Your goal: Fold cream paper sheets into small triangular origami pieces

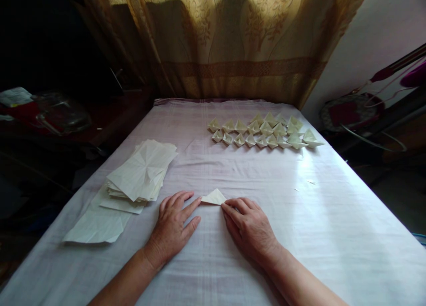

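Flanking paper, fingers seemingly at corners

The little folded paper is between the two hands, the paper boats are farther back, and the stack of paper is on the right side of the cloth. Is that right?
Not quite: the stack is on the left side of the cloth, as the head view shows. The rest is right.
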`<action>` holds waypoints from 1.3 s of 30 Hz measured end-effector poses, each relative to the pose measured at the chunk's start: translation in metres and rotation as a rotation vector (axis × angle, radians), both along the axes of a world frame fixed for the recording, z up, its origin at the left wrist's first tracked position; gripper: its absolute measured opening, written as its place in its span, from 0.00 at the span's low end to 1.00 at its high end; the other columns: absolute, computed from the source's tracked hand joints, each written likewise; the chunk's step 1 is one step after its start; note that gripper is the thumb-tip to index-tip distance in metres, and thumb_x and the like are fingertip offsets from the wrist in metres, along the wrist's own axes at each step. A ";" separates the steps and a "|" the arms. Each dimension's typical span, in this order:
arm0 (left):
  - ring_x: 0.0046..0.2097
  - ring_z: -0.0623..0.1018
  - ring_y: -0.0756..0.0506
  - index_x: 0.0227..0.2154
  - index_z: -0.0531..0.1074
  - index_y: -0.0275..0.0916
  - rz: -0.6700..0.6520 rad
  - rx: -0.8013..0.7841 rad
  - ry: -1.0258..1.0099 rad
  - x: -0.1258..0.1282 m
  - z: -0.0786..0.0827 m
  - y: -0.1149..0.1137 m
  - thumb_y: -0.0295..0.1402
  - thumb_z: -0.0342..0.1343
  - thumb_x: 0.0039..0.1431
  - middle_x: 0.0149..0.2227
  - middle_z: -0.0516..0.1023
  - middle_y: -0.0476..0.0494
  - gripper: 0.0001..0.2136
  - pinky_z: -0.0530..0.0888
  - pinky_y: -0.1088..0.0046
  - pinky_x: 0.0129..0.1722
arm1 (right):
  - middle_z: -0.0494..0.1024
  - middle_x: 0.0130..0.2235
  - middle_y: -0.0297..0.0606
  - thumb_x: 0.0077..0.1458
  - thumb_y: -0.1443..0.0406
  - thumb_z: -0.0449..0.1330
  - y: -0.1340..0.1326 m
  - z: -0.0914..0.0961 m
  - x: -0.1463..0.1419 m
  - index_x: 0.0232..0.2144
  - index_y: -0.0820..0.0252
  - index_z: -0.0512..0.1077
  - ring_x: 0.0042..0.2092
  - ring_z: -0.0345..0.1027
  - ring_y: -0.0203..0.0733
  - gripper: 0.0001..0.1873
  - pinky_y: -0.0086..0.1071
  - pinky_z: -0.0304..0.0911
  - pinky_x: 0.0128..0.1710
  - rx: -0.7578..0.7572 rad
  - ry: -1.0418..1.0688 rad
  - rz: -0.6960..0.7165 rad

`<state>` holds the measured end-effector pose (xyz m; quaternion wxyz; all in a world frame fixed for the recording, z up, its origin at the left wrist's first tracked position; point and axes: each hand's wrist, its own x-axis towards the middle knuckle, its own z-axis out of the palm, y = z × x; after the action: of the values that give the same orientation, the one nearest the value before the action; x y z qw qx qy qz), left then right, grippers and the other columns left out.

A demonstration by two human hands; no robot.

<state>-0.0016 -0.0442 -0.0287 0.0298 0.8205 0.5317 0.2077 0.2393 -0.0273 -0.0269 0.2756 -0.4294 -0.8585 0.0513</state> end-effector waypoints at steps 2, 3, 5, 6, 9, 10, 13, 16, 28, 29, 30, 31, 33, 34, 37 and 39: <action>0.56 0.71 0.39 0.56 0.71 0.48 0.013 -0.039 -0.068 0.003 0.000 0.002 0.34 0.53 0.63 0.53 0.77 0.44 0.19 0.67 0.55 0.55 | 0.77 0.42 0.42 0.62 0.70 0.54 0.000 0.000 0.000 0.43 0.60 0.75 0.42 0.67 0.45 0.11 0.38 0.62 0.43 -0.004 0.006 0.000; 0.55 0.73 0.40 0.55 0.72 0.47 0.026 -0.058 -0.108 0.004 0.000 0.003 0.33 0.53 0.63 0.51 0.79 0.45 0.18 0.68 0.56 0.55 | 0.77 0.41 0.42 0.62 0.70 0.54 0.000 -0.001 0.000 0.43 0.60 0.75 0.42 0.67 0.45 0.11 0.38 0.63 0.43 -0.007 0.005 0.001; 0.52 0.76 0.41 0.51 0.76 0.46 0.074 -0.099 -0.197 0.008 0.000 0.008 0.32 0.54 0.62 0.47 0.81 0.46 0.15 0.70 0.58 0.53 | 0.77 0.41 0.42 0.62 0.70 0.54 0.001 -0.001 0.000 0.43 0.60 0.75 0.42 0.67 0.45 0.11 0.38 0.63 0.43 -0.008 -0.001 0.001; 0.49 0.77 0.42 0.48 0.77 0.46 0.104 -0.124 -0.245 0.009 0.001 0.012 0.31 0.55 0.61 0.45 0.82 0.46 0.14 0.71 0.60 0.51 | 0.77 0.41 0.42 0.62 0.70 0.54 0.001 -0.001 0.000 0.43 0.60 0.75 0.42 0.67 0.45 0.11 0.38 0.63 0.43 -0.008 -0.004 0.003; 0.43 0.79 0.44 0.46 0.78 0.44 0.190 -0.228 -0.373 0.014 0.005 0.022 0.30 0.55 0.59 0.40 0.83 0.47 0.13 0.73 0.64 0.48 | 0.77 0.41 0.42 0.61 0.70 0.55 0.001 -0.001 0.000 0.43 0.60 0.75 0.42 0.67 0.46 0.11 0.38 0.63 0.43 -0.007 -0.012 0.002; 0.42 0.80 0.45 0.46 0.78 0.44 0.211 -0.265 -0.395 0.016 0.007 0.025 0.30 0.55 0.59 0.39 0.83 0.47 0.13 0.74 0.65 0.47 | 0.77 0.41 0.42 0.61 0.70 0.55 0.001 0.000 0.000 0.43 0.60 0.75 0.42 0.67 0.46 0.11 0.38 0.63 0.43 -0.006 -0.016 0.000; 0.42 0.80 0.45 0.45 0.78 0.44 0.241 -0.356 -0.332 0.019 0.018 0.033 0.29 0.56 0.58 0.39 0.83 0.47 0.13 0.72 0.66 0.48 | 0.77 0.41 0.42 0.61 0.70 0.56 0.001 0.000 0.000 0.42 0.59 0.75 0.42 0.68 0.45 0.10 0.37 0.63 0.43 -0.004 -0.031 -0.009; 0.46 0.78 0.43 0.44 0.79 0.47 0.190 -0.423 -0.132 0.023 0.033 0.038 0.30 0.59 0.56 0.41 0.82 0.49 0.13 0.68 0.63 0.50 | 0.77 0.40 0.42 0.60 0.70 0.56 0.001 0.001 -0.001 0.42 0.59 0.75 0.42 0.67 0.45 0.10 0.37 0.63 0.43 -0.009 -0.033 -0.008; 0.44 0.75 0.44 0.32 0.73 0.42 0.128 -0.447 0.074 0.036 0.043 0.049 0.31 0.59 0.56 0.38 0.76 0.48 0.02 0.66 0.66 0.46 | 0.77 0.40 0.40 0.60 0.70 0.57 0.002 0.001 0.000 0.41 0.59 0.75 0.42 0.67 0.44 0.09 0.37 0.62 0.42 -0.011 -0.023 -0.007; 0.44 0.74 0.44 0.32 0.73 0.42 0.116 -0.431 0.049 0.036 0.042 0.049 0.30 0.59 0.55 0.38 0.76 0.48 0.02 0.66 0.67 0.45 | 0.77 0.40 0.40 0.59 0.70 0.57 0.002 0.001 0.000 0.41 0.59 0.75 0.42 0.67 0.44 0.09 0.37 0.62 0.42 -0.009 -0.024 -0.007; 0.44 0.74 0.44 0.32 0.72 0.42 0.101 -0.418 0.022 0.035 0.041 0.048 0.29 0.58 0.55 0.38 0.76 0.48 0.02 0.66 0.67 0.45 | 0.77 0.40 0.40 0.59 0.71 0.57 0.002 0.001 0.000 0.41 0.59 0.75 0.42 0.67 0.44 0.09 0.37 0.62 0.42 -0.010 -0.026 -0.006; 0.44 0.74 0.44 0.32 0.72 0.42 0.087 -0.410 -0.003 0.035 0.041 0.048 0.28 0.58 0.55 0.38 0.76 0.48 0.03 0.66 0.67 0.45 | 0.77 0.40 0.40 0.59 0.71 0.57 0.002 0.001 0.000 0.41 0.59 0.75 0.42 0.67 0.44 0.10 0.37 0.62 0.42 -0.013 -0.027 -0.004; 0.41 0.75 0.45 0.31 0.71 0.42 0.067 -0.425 -0.040 0.034 0.042 0.048 0.27 0.57 0.54 0.36 0.76 0.50 0.03 0.67 0.69 0.42 | 0.77 0.40 0.41 0.60 0.70 0.56 0.002 0.002 0.000 0.41 0.59 0.75 0.42 0.67 0.44 0.10 0.37 0.63 0.42 -0.017 -0.028 0.000; 0.39 0.75 0.45 0.31 0.71 0.42 0.065 -0.449 -0.054 0.035 0.043 0.048 0.27 0.57 0.54 0.34 0.76 0.51 0.03 0.67 0.71 0.39 | 0.77 0.40 0.41 0.60 0.70 0.56 0.002 0.002 0.000 0.41 0.59 0.75 0.42 0.67 0.44 0.10 0.37 0.63 0.42 -0.018 -0.028 0.000; 0.32 0.73 0.48 0.30 0.70 0.42 0.070 -0.560 -0.085 0.035 0.050 0.050 0.29 0.56 0.54 0.28 0.75 0.54 0.02 0.64 0.74 0.31 | 0.77 0.39 0.41 0.61 0.70 0.55 0.001 0.003 0.000 0.41 0.58 0.75 0.42 0.67 0.44 0.10 0.37 0.63 0.42 -0.014 -0.022 -0.002; 0.30 0.73 0.49 0.29 0.70 0.42 0.078 -0.613 -0.105 0.035 0.053 0.052 0.31 0.56 0.55 0.27 0.74 0.55 0.01 0.63 0.76 0.29 | 0.77 0.39 0.42 0.61 0.70 0.55 0.001 0.003 0.000 0.41 0.58 0.75 0.42 0.67 0.44 0.10 0.37 0.63 0.43 -0.016 -0.019 -0.001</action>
<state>0.0333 0.0081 0.0242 0.2953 0.7404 0.5984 0.0808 0.2392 -0.0258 -0.0240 0.2640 -0.4325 -0.8604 0.0538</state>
